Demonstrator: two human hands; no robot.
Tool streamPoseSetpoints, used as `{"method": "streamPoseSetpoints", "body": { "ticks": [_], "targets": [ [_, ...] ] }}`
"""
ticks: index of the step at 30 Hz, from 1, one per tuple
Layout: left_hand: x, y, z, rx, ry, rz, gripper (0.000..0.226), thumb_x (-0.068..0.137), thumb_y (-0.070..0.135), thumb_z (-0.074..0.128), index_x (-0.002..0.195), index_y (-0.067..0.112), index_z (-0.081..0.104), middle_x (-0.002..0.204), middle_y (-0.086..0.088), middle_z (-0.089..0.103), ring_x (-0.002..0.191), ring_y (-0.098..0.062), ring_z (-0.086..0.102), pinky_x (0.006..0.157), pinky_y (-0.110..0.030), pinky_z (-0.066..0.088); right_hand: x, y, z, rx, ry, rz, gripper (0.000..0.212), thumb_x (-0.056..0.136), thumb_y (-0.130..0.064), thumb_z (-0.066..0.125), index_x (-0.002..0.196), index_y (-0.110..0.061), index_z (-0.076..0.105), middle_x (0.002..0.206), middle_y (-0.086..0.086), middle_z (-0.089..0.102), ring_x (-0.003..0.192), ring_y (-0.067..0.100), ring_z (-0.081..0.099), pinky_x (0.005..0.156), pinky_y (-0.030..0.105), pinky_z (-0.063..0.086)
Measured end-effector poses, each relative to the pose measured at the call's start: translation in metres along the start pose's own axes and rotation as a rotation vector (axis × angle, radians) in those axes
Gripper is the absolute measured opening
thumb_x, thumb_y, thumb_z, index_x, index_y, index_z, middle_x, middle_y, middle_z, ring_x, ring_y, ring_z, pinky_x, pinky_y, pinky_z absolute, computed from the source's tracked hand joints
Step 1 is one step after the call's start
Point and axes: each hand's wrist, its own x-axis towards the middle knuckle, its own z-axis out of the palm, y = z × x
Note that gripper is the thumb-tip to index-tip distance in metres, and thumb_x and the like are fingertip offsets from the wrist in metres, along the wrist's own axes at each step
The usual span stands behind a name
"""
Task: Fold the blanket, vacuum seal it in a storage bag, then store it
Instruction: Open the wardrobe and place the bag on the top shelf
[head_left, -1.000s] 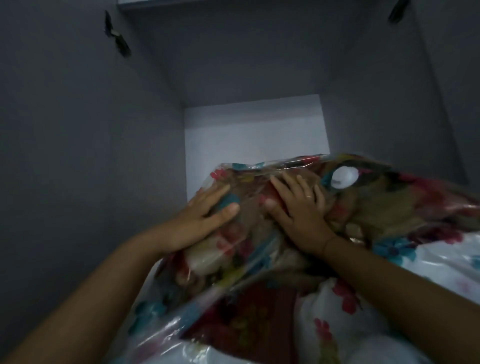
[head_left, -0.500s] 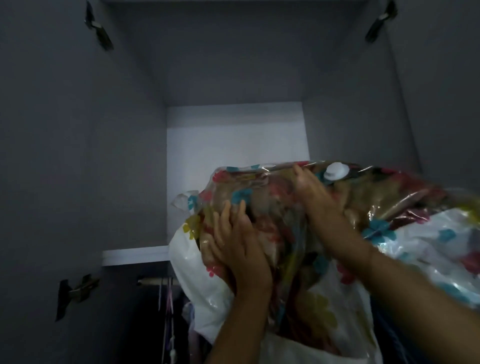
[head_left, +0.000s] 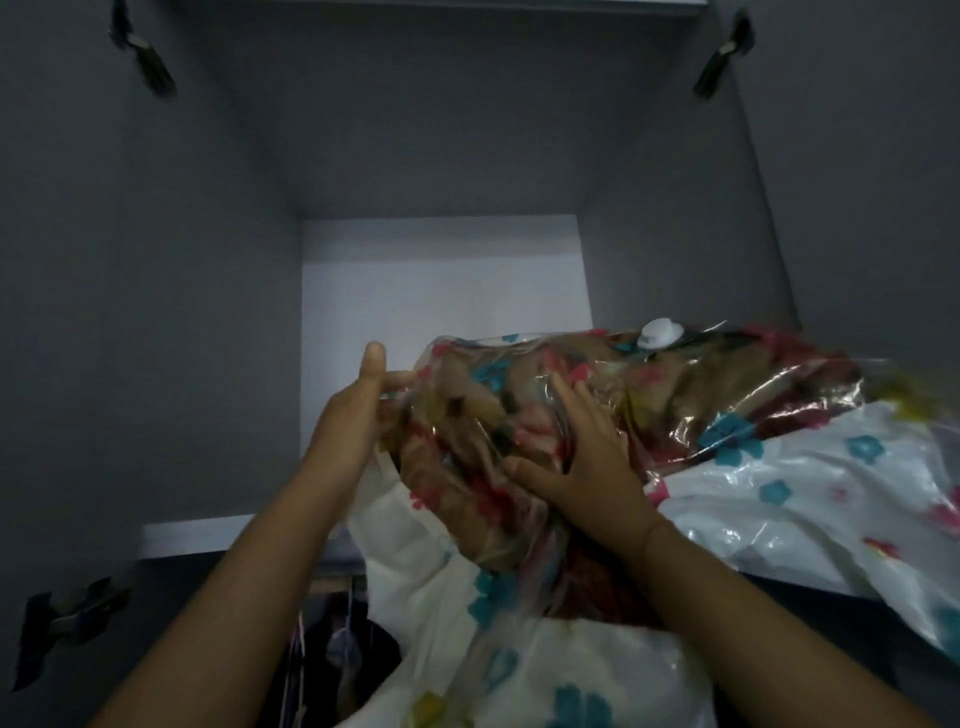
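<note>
We hold the storage bag (head_left: 675, 395) with the blanket (head_left: 524, 415) sealed inside it at the front of the upper closet shelf (head_left: 447, 291). Part of it lies on the shelf and its near end hangs over the edge. Our left hand (head_left: 348, 421) presses flat against the bag's left end, fingers straight and close together, thumb raised. Our right hand (head_left: 592, 457) lies on top of the bag, fingers spread and thumb out to the side. The white valve (head_left: 658, 332) sits on the bag's top, beyond our right hand. A metal hinge (head_left: 67, 618) shows at the lower left.
</note>
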Motion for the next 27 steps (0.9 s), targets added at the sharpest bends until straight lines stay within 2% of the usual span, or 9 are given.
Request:
{"method": "streamPoseSetpoints", "body": {
  "ticks": [3, 6, 11, 14, 18, 20, 23, 25, 27],
  "targets": [
    [0.018, -0.021, -0.005, 0.114, -0.038, -0.022, 0.081, 0.079, 0.088, 0.023, 0.134, 0.037, 0.053, 0.139, 0.003, 0.053, 0.123, -0.016, 0.052, 0.112, -0.044, 0.037, 0.021, 0.007, -0.013, 0.025, -0.100, -0.022, 0.099, 0.055, -0.083, 0.061, 0.138, -0.060, 0.012, 0.155, -0.005, 0.027, 0.143, 0.020, 0.025, 0.113, 0.052, 0.027],
    [0.034, -0.017, 0.007, 0.076, -0.110, -0.025, 0.091, 0.069, 0.093, 0.029, 0.144, 0.042, 0.038, 0.151, 0.005, 0.040, 0.132, -0.017, 0.045, 0.115, -0.045, 0.034, 0.030, 0.010, -0.023, 0.073, -0.176, -0.029, 0.102, 0.064, -0.064, 0.073, 0.147, -0.039, 0.020, 0.150, -0.008, 0.034, 0.136, 0.014, 0.036, 0.112, 0.045, 0.034],
    [0.067, -0.010, 0.025, 0.157, -0.247, -0.003, 0.089, 0.067, 0.096, 0.033, 0.142, 0.049, 0.036, 0.155, 0.014, 0.032, 0.138, -0.014, 0.039, 0.118, -0.043, 0.029, 0.029, 0.017, -0.026, 0.127, -0.199, -0.046, 0.100, 0.058, -0.069, 0.070, 0.142, -0.048, 0.020, 0.148, -0.012, 0.036, 0.133, 0.011, 0.039, 0.111, 0.042, 0.036],
    [0.077, -0.004, 0.030, 0.288, -0.280, 0.051, 0.085, 0.073, 0.092, 0.029, 0.136, 0.039, 0.049, 0.144, 0.011, 0.043, 0.130, -0.013, 0.045, 0.115, -0.043, 0.034, 0.029, 0.018, -0.027, 0.144, -0.208, -0.053, 0.091, 0.061, -0.065, 0.070, 0.136, -0.054, 0.020, 0.146, -0.014, 0.036, 0.132, 0.010, 0.040, 0.111, 0.038, 0.037],
    [0.076, -0.011, 0.031, 0.323, -0.293, 0.031, 0.054, 0.089, 0.073, 0.027, 0.115, 0.036, 0.058, 0.116, 0.010, 0.058, 0.109, -0.014, 0.057, 0.108, -0.041, 0.041, 0.025, 0.021, -0.027, 0.135, -0.234, -0.073, 0.084, 0.065, -0.060, 0.068, 0.134, -0.057, 0.020, 0.145, -0.019, 0.035, 0.132, 0.006, 0.039, 0.111, 0.034, 0.037],
    [0.071, -0.016, 0.027, 0.335, -0.260, 0.021, 0.061, 0.084, 0.078, 0.024, 0.105, 0.035, 0.062, 0.112, 0.008, 0.063, 0.105, -0.015, 0.061, 0.106, -0.041, 0.044, 0.026, 0.023, -0.028, 0.136, -0.271, -0.084, 0.081, 0.066, -0.056, 0.068, 0.131, -0.059, 0.020, 0.146, -0.019, 0.034, 0.131, 0.005, 0.038, 0.111, 0.031, 0.036],
    [0.060, -0.025, 0.020, 0.319, -0.178, 0.023, 0.075, 0.079, 0.080, 0.020, 0.099, 0.026, 0.068, 0.103, 0.002, 0.069, 0.098, -0.017, 0.065, 0.102, -0.041, 0.047, 0.032, 0.023, -0.029, 0.177, -0.321, -0.087, 0.076, 0.065, -0.049, 0.072, 0.125, -0.059, 0.026, 0.140, -0.019, 0.039, 0.124, 0.000, 0.044, 0.101, 0.011, 0.038],
    [0.051, -0.030, 0.018, 0.283, -0.127, 0.036, 0.070, 0.083, 0.076, 0.021, 0.097, 0.026, 0.068, 0.097, 0.001, 0.070, 0.095, -0.017, 0.066, 0.099, -0.037, 0.049, 0.039, 0.022, -0.030, 0.209, -0.361, -0.090, 0.078, 0.065, -0.044, 0.073, 0.128, -0.056, 0.028, 0.134, -0.023, 0.041, 0.116, -0.011, 0.045, 0.090, 0.001, 0.037],
    [0.042, -0.035, 0.017, 0.234, -0.076, 0.031, 0.060, 0.083, 0.073, 0.024, 0.088, 0.030, 0.065, 0.087, 0.003, 0.069, 0.091, -0.019, 0.068, 0.092, -0.032, 0.052, 0.048, 0.025, -0.030, 0.226, -0.423, -0.097, 0.084, 0.068, -0.040, 0.075, 0.137, -0.049, 0.027, 0.134, -0.023, 0.042, 0.117, -0.011, 0.045, 0.091, 0.002, 0.039]
  ]
}}
